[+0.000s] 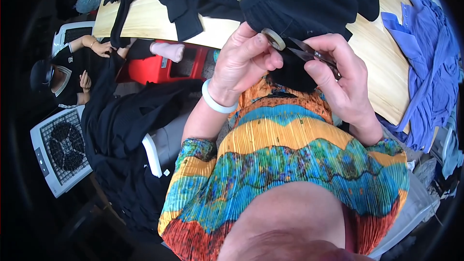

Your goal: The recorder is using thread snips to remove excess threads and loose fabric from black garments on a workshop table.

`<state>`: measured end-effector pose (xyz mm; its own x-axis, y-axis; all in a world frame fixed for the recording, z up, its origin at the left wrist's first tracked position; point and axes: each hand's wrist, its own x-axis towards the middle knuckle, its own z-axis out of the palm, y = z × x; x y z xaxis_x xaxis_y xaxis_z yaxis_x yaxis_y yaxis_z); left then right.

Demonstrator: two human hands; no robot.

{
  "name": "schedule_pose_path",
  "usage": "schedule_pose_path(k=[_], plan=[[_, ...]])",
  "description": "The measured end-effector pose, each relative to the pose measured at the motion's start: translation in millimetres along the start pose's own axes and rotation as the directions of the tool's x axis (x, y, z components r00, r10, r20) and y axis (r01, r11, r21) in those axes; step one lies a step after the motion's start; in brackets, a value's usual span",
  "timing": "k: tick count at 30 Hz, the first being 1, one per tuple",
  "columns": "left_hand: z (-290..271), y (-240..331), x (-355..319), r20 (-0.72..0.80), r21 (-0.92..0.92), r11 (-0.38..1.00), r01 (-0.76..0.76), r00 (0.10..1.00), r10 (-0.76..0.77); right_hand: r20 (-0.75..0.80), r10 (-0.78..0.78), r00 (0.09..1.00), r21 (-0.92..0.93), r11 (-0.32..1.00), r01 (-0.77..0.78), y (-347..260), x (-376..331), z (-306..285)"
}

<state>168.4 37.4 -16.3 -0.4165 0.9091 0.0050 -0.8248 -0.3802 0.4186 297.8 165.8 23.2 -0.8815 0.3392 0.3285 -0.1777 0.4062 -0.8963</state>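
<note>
Black garment (299, 0), left hand (241, 60) pinching button (273, 38), right hand (338, 79) gripping snips (309, 52)

Head camera looks down, close

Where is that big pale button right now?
In the head view, the pale button sits just above centre, pinched by the left hand against the black garment, beside the small snips in the right hand.
</note>
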Motion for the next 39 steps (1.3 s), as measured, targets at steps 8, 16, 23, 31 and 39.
schedule_pose_path(k=[8, 16, 23, 31, 39], plan=[[-4, -3, 1, 0.049, 0.014, 1.0, -0.006, 0.999, 0.006, -0.002, 0.04, 0.999, 0.017, 0.999, -0.04, 4, 3, 1], [-6, -3, 2, 0.017, 0.098, 0.994, -0.043, 0.999, 0.041, -0.022, 0.063, 0.998, 0.019, 0.998, -0.062, 11, 6, 4], [-8, -1, 5, 0.008, 0.151, 0.988, -0.018, 1.0, 0.017, -0.033, 0.044, 0.999, 0.048, 0.998, -0.042, 15, 8, 6], [-14, -3, 3, 0.006, 0.064, 0.998, -0.002, 1.0, 0.002, -0.132, 0.021, 0.991, 0.148, 0.989, -0.001, 23, 9, 14], [-15, -2, 3, 0.027, -0.039, 0.999, -0.008, 1.0, 0.009, -0.032, 0.075, 0.997, 0.022, 0.997, -0.074, 15, 10, 10]])
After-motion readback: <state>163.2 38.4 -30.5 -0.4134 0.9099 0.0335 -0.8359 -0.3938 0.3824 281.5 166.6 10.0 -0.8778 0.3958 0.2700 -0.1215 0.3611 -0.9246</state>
